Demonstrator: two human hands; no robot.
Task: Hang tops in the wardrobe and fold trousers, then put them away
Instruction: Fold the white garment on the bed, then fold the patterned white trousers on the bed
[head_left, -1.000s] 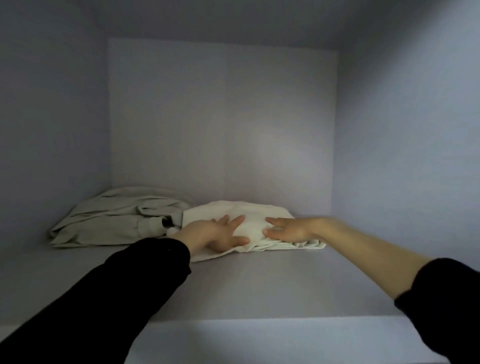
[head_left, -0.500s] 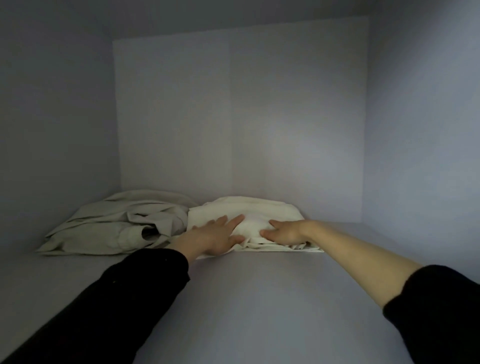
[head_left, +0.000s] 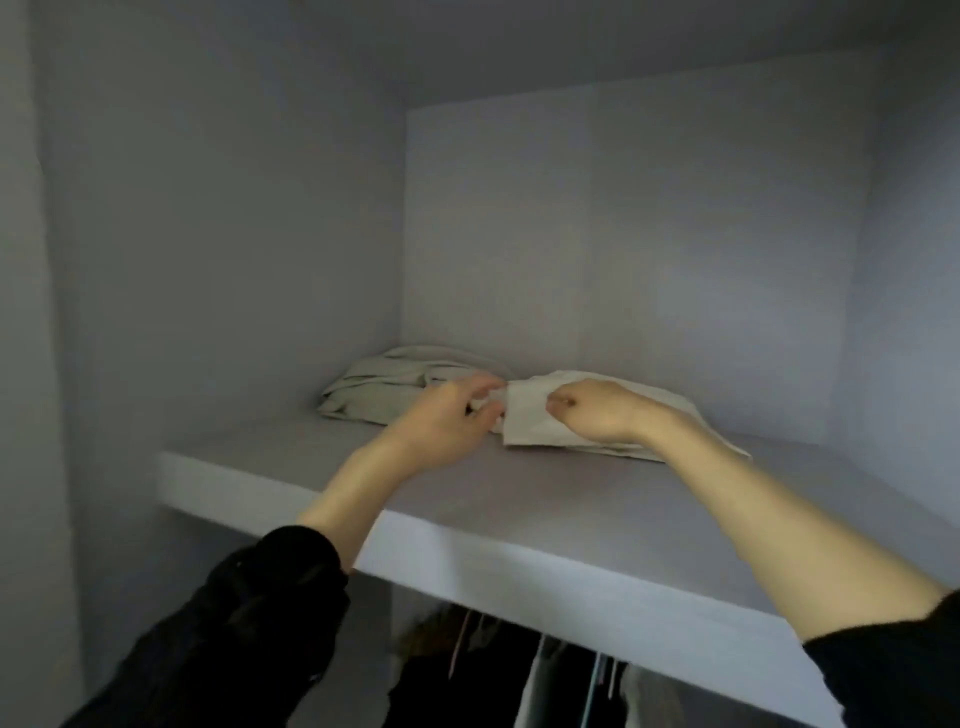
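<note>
A pale wardrobe shelf (head_left: 519, 499) carries two folded garments near its back edge: greyish trousers (head_left: 374, 395) toward the left corner, cream trousers (head_left: 535, 426) just beside them.

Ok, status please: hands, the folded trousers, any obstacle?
Left hand open at the white trousers' left edge. Right hand curled on top, grip unclear. Grey garment close beside, left.

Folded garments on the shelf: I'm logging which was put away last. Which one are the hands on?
The paler cream garment on the right; left hand and right hand are at its left end. The greyer folded garment lies behind the left hand.
</note>
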